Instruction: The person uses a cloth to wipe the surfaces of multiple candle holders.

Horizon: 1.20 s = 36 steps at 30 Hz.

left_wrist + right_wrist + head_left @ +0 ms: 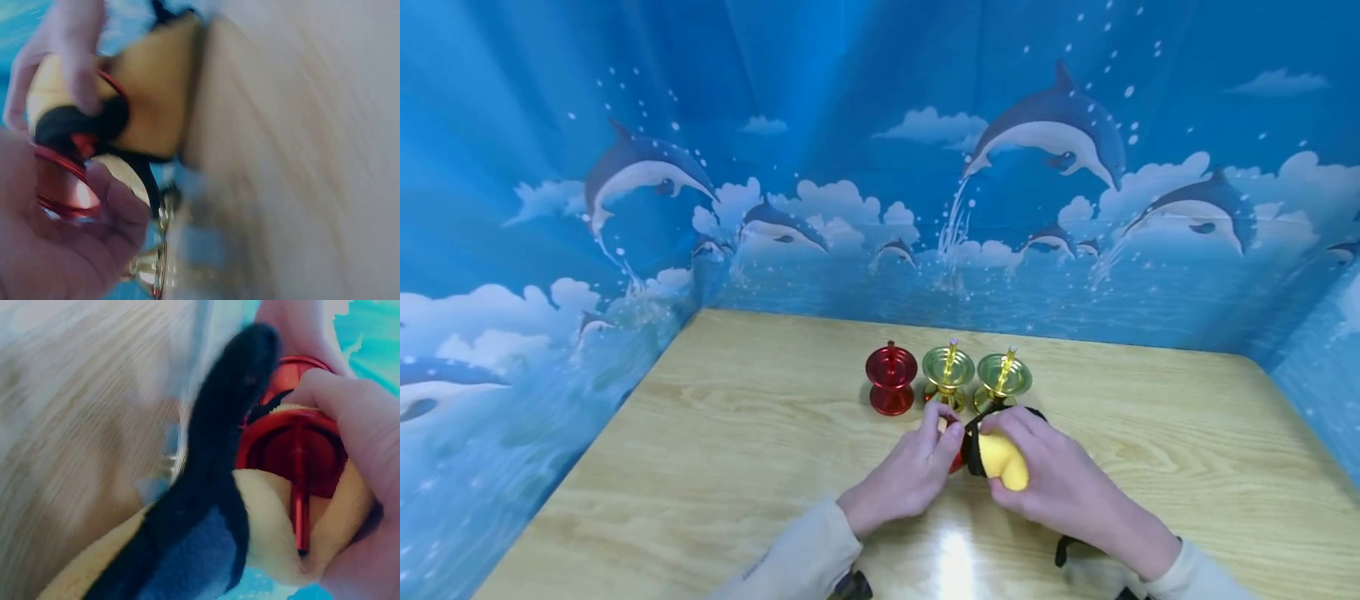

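A red metal candle holder (322, 456), with a wide dish and a thin rod at its centre, is held between both hands. In the head view my left hand (906, 471) grips its flared red base (69, 184) with curled fingers. My right hand (1063, 479) holds a yellow cloth (1002, 461) with black edging around the holder's dish. In the right wrist view the cloth lies along the dish's rim and behind the rod, with a black and dark-blue part (200, 537) hanging free. The cloth hides part of the holder.
Beyond the hands a red candle holder (891, 400) and two gold ones, the middle one (948, 367) and the right one (1004, 377), stand upright in a row. The light wood table (760, 433) meets a blue dolphin-print curtain (850, 275) at the back and sides.
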### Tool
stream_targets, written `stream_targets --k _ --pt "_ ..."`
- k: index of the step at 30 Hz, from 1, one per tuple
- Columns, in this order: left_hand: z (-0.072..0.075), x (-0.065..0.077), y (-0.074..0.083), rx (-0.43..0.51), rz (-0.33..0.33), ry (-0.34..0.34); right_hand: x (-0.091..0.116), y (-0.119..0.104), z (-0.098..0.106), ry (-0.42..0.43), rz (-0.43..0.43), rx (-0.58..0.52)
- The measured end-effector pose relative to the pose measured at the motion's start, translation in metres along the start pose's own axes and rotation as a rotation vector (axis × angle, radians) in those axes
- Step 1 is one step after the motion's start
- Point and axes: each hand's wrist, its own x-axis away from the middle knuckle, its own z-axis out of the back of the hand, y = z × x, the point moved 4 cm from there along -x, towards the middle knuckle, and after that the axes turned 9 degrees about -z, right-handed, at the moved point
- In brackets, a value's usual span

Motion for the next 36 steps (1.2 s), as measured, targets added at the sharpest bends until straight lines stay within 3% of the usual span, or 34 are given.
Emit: stream_targets --k 4,7,10,14,17,19,22,26,29,32,36 --pt "0.0 -0.001 0.002 0.177 0.189 -0.002 0.001 -0.008 0.002 0.109 0.128 0.207" --pt "0.003 -0.001 0.002 0.225 0.241 -0.016 0.002 -0.011 0.002 0.147 0.185 0.265" --pt "0.005 0.001 0.0 0.173 0.181 -0.031 0.001 -0.008 0.003 0.158 0.172 0.226" --pt "0.005 0.003 -0.001 0.059 0.002 -0.046 -0.001 0.0 0.003 0.125 0.09 0.101" --pt "0.006 0.004 -0.001 -0.037 -0.123 -0.022 -0.002 0.002 0.004 0.088 0.043 0.018" --pt "0.008 0.003 0.0 -0.078 -0.161 0.008 -0.002 0.001 0.003 0.085 0.044 0.01" --pt "0.008 0.002 0.001 -0.048 -0.096 0.038 -0.001 -0.004 0.003 0.113 0.081 0.078" --pt "0.003 0.0 0.001 0.166 0.124 0.03 0.0 -0.009 0.003 0.147 0.138 0.251" --pt "0.001 0.001 0.001 0.284 0.246 0.016 0.002 -0.01 0.001 0.144 0.17 0.316" --pt "0.003 0.002 0.002 0.257 0.261 0.004 0.002 -0.008 0.0 0.165 0.18 0.285" --pt "0.006 0.004 0.0 0.147 0.167 -0.036 0.002 -0.003 0.001 0.181 0.134 0.163"
